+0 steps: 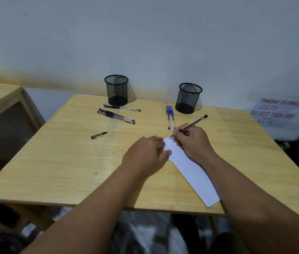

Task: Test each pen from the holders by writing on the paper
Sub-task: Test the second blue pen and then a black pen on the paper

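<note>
At centre frame, a pen [190, 125] is pinched low on its barrel by the right hand [193, 142], tip on the top corner of the paper [190, 171]. The strip, judged light and slippery on the counter [71, 162], is pressed flat by the left hand [146, 154], fingers spread. The pen looks light and stiff, best gripped near the tip.

A paper sign [278, 111] on the wall reads "JANGAN DI CABUT CCTV DO NOT TURN OFF CCTV".

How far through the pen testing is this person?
Both mesh holders look emptied; five capped pens lie beside them. The right hand writes with an uncapped pen on the paper, which the left hand steadies. Which pens are tested is unclear.
</note>
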